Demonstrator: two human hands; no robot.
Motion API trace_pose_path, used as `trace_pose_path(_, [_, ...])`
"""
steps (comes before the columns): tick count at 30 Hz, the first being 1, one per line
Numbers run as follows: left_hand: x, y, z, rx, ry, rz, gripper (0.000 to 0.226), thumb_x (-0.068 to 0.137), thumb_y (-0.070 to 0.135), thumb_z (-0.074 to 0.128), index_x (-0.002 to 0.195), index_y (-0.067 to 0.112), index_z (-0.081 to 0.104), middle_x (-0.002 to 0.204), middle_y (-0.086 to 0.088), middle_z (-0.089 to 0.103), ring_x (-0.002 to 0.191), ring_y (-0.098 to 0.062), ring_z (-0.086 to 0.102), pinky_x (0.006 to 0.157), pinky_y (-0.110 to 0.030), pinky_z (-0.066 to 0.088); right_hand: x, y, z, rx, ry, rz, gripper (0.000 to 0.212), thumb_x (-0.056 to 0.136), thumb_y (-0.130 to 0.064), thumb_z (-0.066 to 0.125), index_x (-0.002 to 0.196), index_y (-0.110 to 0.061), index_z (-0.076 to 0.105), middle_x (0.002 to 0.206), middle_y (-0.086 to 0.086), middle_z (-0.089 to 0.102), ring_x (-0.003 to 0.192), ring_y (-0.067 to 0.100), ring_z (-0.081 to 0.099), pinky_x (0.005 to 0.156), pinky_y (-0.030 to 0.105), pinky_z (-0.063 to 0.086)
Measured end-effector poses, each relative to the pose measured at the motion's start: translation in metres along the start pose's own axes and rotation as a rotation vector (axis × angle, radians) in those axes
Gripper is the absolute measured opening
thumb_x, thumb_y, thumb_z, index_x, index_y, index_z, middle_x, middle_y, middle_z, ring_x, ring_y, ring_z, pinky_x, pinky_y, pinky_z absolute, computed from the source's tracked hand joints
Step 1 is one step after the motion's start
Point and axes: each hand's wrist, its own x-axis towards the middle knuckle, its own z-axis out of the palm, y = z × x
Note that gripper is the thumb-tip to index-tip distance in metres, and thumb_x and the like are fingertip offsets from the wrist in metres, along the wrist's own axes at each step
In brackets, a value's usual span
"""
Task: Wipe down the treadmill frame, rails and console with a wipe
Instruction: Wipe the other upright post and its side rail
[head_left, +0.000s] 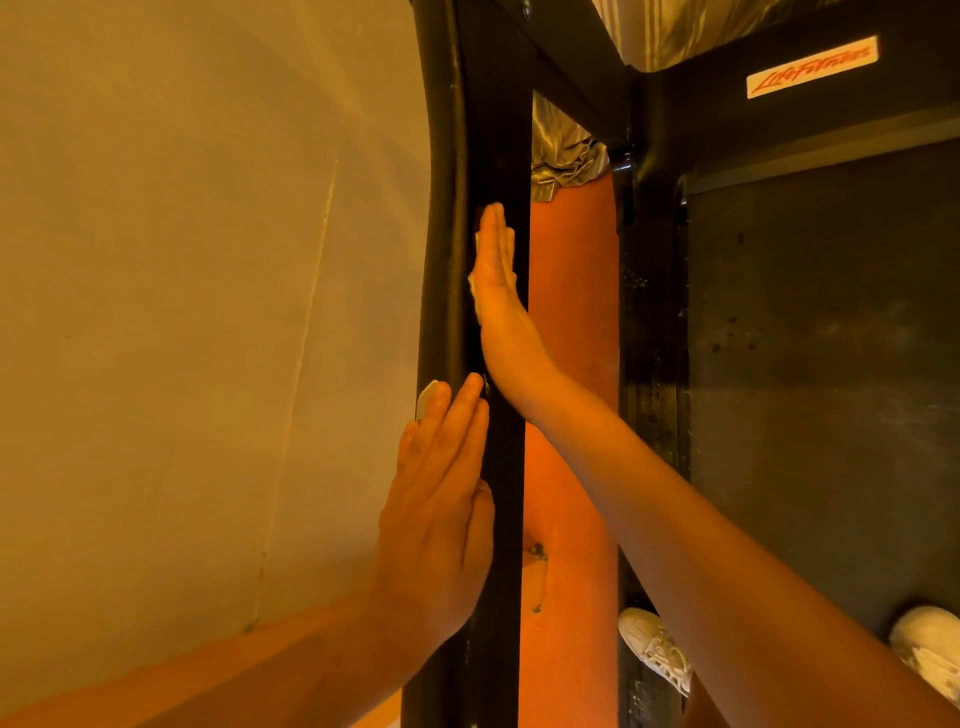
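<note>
A black treadmill rail (498, 130) runs from the top to the bottom of the view. My right hand (501, 301) is stretched flat against the rail's side, fingers together, pressing a white wipe (474, 286) onto it. Only the wipe's edge shows beside the palm. Lower down, my left hand (441, 499) lies flat on the rail's left side. A small pale piece of wipe (427, 399) pokes out under its fingertips. The rounded black tube (441, 234) of the frame runs along the rail on the left.
A plain wall (182, 312) stands close on the left. The dark treadmill deck (831, 364) with a logo label (811, 65) fills the right. My white shoes (655, 649) (930, 644) stand at the deck's edge. Orange floor (571, 338) and shiny fabric (566, 150) show between rail and deck.
</note>
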Motion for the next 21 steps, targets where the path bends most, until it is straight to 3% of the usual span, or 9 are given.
trace_pose_path(2, [0.000, 0.000, 0.000, 0.016, -0.001, 0.008, 0.063, 0.100, 0.014, 0.032, 0.160, 0.017, 0.013, 0.170, 0.012, 0.006, 0.157, -0.019, 0.003, 0.126, -0.040, 0.007, -0.005, -0.003, 0.005, -0.032, -0.060, -0.136, 0.058, 0.107, -0.055, 0.013, 0.156, -0.036, -0.011, 0.169, -0.013, -0.018, 0.154, 0.007, -0.019, 0.127, 0.055, -0.005])
trace_pose_path(5, [0.000, 0.000, 0.000, 0.027, -0.001, 0.019, 0.064, 0.099, 0.013, 0.032, 0.160, 0.016, 0.012, 0.170, 0.013, 0.005, 0.157, -0.019, 0.003, 0.126, -0.040, 0.005, -0.005, 0.004, 0.001, -0.027, -0.103, -0.219, 0.068, 0.093, -0.076, 0.009, 0.149, -0.045, -0.013, 0.163, -0.027, -0.015, 0.153, 0.003, -0.021, 0.126, 0.058, -0.006])
trace_pose_path(8, [0.001, 0.001, 0.000, 0.037, -0.006, 0.012, 0.063, 0.098, 0.012, 0.033, 0.160, 0.013, 0.016, 0.170, 0.008, 0.010, 0.157, -0.020, 0.003, 0.126, -0.040, 0.006, -0.005, 0.021, -0.008, -0.110, -0.081, -0.155, 0.080, 0.087, -0.085, 0.006, 0.150, -0.040, -0.015, 0.169, -0.010, -0.017, 0.153, 0.003, -0.019, 0.128, 0.051, -0.007])
trace_pose_path(12, [0.003, 0.001, 0.000, 0.017, 0.000, -0.004, 0.061, 0.099, 0.012, 0.033, 0.159, 0.013, 0.022, 0.170, 0.007, 0.013, 0.157, -0.019, 0.003, 0.126, -0.042, 0.009, -0.006, 0.014, -0.006, -0.055, -0.066, -0.023, 0.084, 0.089, -0.086, 0.009, 0.154, -0.037, -0.013, 0.170, -0.009, -0.016, 0.154, 0.005, -0.016, 0.128, 0.049, -0.005])
trace_pose_path(14, [0.003, -0.001, 0.000, 0.004, 0.001, 0.001, 0.060, 0.099, 0.011, 0.034, 0.159, 0.011, 0.025, 0.169, 0.006, 0.014, 0.157, -0.019, 0.004, 0.126, -0.044, 0.012, -0.006, 0.002, -0.002, 0.003, -0.073, -0.055, 0.099, 0.079, -0.094, 0.011, 0.157, -0.037, -0.011, 0.171, -0.009, -0.013, 0.156, 0.007, -0.013, 0.128, 0.051, -0.004])
trace_pose_path(17, [0.000, -0.001, 0.001, -0.008, 0.012, -0.002, 0.060, 0.100, 0.010, 0.037, 0.158, 0.010, 0.025, 0.168, 0.008, 0.013, 0.157, -0.019, 0.004, 0.126, -0.048, 0.016, -0.011, 0.007, 0.000, 0.001, -0.118, -0.140, 0.092, 0.081, -0.090, 0.012, 0.154, -0.040, -0.011, 0.171, -0.008, -0.014, 0.156, 0.009, -0.014, 0.127, 0.055, -0.004])
trace_pose_path(21, [0.000, 0.000, 0.002, -0.006, 0.016, -0.015, 0.060, 0.099, 0.008, 0.039, 0.158, 0.008, 0.028, 0.168, 0.004, 0.017, 0.157, -0.018, 0.004, 0.122, -0.059, 0.024, -0.013, 0.023, -0.008, -0.122, -0.081, -0.109, 0.098, 0.085, -0.086, 0.009, 0.160, -0.025, -0.011, 0.171, -0.003, -0.016, 0.154, 0.008, -0.017, 0.127, 0.053, -0.007])
